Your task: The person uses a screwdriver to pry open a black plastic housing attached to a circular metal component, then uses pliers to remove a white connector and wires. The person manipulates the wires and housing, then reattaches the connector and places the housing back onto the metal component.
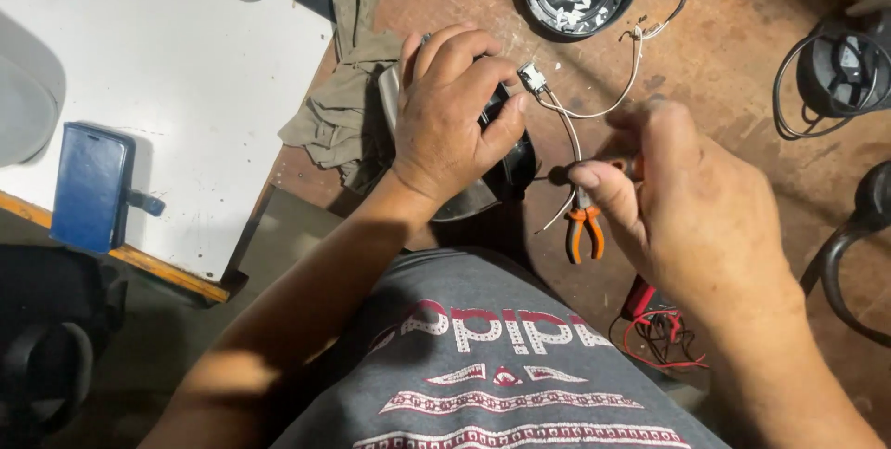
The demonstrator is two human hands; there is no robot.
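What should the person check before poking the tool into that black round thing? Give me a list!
1. Left hand steadies the black round part: ok.
2. Right hand grips the orange-handled tool: ok.
3. Tool tip seated in the right spot: cannot tell, it is hidden in shadow.
4. White wires away from the tip: not ok, they cross close by.
5. Pliers out of the way: not ok, they lie under the tool.
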